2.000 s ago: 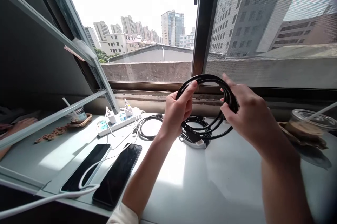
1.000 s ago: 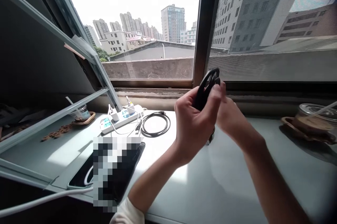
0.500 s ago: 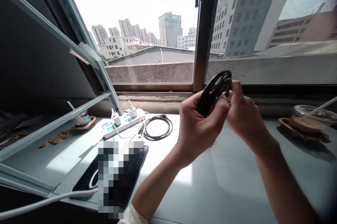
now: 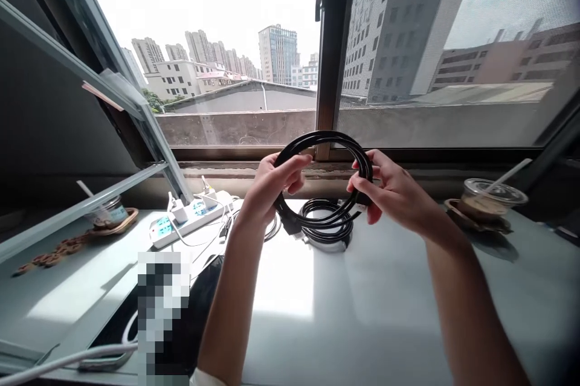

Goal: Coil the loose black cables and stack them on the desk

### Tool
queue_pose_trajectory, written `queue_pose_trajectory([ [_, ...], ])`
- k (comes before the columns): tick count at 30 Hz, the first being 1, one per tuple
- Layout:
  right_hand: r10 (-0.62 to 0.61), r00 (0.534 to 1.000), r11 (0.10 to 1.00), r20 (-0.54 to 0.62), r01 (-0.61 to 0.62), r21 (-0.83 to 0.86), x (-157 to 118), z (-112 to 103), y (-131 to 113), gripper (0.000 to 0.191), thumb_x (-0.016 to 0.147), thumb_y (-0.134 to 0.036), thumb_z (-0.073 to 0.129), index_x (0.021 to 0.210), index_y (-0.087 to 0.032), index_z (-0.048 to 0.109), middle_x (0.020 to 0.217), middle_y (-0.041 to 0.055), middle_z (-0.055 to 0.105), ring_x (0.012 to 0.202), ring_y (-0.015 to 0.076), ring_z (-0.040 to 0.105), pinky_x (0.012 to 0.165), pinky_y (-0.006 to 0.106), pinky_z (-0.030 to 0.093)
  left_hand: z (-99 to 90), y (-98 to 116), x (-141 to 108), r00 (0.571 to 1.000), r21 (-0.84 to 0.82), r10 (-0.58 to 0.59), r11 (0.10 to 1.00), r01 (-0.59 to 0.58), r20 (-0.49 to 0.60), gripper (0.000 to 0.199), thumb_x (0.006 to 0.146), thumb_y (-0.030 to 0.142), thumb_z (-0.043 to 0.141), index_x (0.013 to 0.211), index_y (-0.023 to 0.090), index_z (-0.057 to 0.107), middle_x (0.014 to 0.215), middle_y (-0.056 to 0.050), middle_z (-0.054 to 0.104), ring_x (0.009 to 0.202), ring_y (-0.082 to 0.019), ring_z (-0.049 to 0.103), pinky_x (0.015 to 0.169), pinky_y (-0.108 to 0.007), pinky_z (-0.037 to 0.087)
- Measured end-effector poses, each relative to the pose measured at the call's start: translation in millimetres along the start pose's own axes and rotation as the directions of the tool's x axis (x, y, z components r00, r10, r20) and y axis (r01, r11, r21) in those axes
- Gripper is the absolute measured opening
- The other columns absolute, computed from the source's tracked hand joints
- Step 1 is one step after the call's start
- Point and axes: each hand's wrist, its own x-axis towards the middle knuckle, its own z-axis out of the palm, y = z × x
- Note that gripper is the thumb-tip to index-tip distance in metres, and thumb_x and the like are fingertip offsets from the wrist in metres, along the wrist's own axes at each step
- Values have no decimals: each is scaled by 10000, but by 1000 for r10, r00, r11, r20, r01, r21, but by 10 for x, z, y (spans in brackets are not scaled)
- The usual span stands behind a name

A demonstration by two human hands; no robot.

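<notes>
A coiled black cable (image 4: 324,138) is stretched into a wide ring between my two hands, in front of the window sill. My left hand (image 4: 267,186) grips the ring's left side, thumb laid across it. A dark plug (image 4: 291,226) of the cable hangs below that hand. On the right side of the ring, my right hand (image 4: 392,193) pinches the loops between thumb and fingers, near a second connector with a pale tip. Another black cable coil (image 4: 327,236) lies on the table behind and below the held ring, partly seen through it.
A white power strip (image 4: 194,217) with plugged chargers stands at the left. A dark tablet-like slab (image 4: 206,295), partly blurred out, lies near my left forearm. Lidded drink cups stand on the right (image 4: 489,197) and far left (image 4: 109,214). A metal frame (image 4: 86,199) crosses the left side.
The bunched cable has opened into a wide ring as my hands moved apart, left hand going left. The view has turned slightly right, and a coil behind my hands now shows.
</notes>
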Motion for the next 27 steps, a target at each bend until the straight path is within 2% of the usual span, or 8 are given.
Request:
queue_pose_trajectory([
  [2, -1, 1000, 998, 13, 0, 55, -5, -30, -15, 221, 853, -372, 524, 938, -208, 401, 765, -38, 610, 334, 75, 500, 321, 184, 382, -8, -40, 39, 1000, 52, -10, 999, 11, -16, 425, 738, 261, 647, 507, 182, 300, 449, 84, 284, 417, -29, 368, 457, -182, 286],
  [5, 5, 1000, 996, -26, -3, 90, -3, -82, -22, 196, 846, -343, 521, 929, -204, 411, 722, -53, 574, 319, 69, 484, 289, 173, 352, 1, -89, 67, 999, 238, -6, 971, 17, -51, 312, 767, 306, 623, 561, 164, 435, 493, 55, 417, 500, -63, 473, 540, -187, 373],
  [8, 23, 996, 990, -91, -10, 140, 20, -123, 5, 197, 833, -310, 527, 964, -207, 422, 710, -55, 549, 330, 70, 483, 274, 172, 361, -24, -145, 81, 999, 489, -31, 872, 34, -15, 345, 814, 420, 564, 611, 141, 568, 619, -18, 581, 624, -115, 560, 591, -208, 418],
  [11, 35, 987, 979, -156, -2, 204, 66, -137, 52, 239, 827, -307, 526, 1011, -207, 411, 708, -56, 536, 324, 74, 469, 260, 184, 373, -75, -225, 108, 987, 578, -157, 807, 117, 19, 440, 798, 560, 543, 699, 137, 616, 720, -58, 650, 669, -162, 607, 566, -230, 445],
  [14, 32, 980, 978, -197, 10, 208, 107, -130, 101, 251, 824, -313, 529, 1019, -206, 411, 715, -58, 533, 310, 71, 455, 253, 190, 369, -98, -289, 146, 938, 552, -344, 792, 262, 48, 487, 808, 597, 512, 764, 121, 599, 704, -88, 671, 649, -191, 648, 570, -259, 496],
  [16, 27, 976, 985, -215, 10, 172, 121, -124, 130, 256, 823, -314, 534, 1030, -205, 429, 724, -54, 537, 305, 64, 448, 257, 186, 365, -95, -305, 167, 923, 545, -378, 788, 285, 65, 466, 841, 550, 493, 728, 109, 593, 676, -103, 676, 627, -188, 656, 583, -265, 514],
  [22, 96, 969, 995, -226, -103, -18, 149, -76, 223, 346, 827, -325, 536, 1154, -243, 460, 899, -4, 623, 360, 74, 521, 339, 209, 458, -114, -346, 198, 973, 613, -226, 763, 205, -44, 397, 840, 444, 497, 613, 134, 595, 622, -87, 683, 644, -201, 662, 544, -249, 491],
  [27, 211, 947, 925, -243, -274, -264, 237, -49, 371, 321, 822, -291, 525, 1138, -236, 538, 683, -14, 612, 426, 123, 585, 447, 226, 505, -148, -503, 275, 942, 699, -314, 647, 304, -119, 410, 834, 402, 436, 550, 147, 583, 603, -78, 673, 667, -190, 666, 590, -234, 490],
])
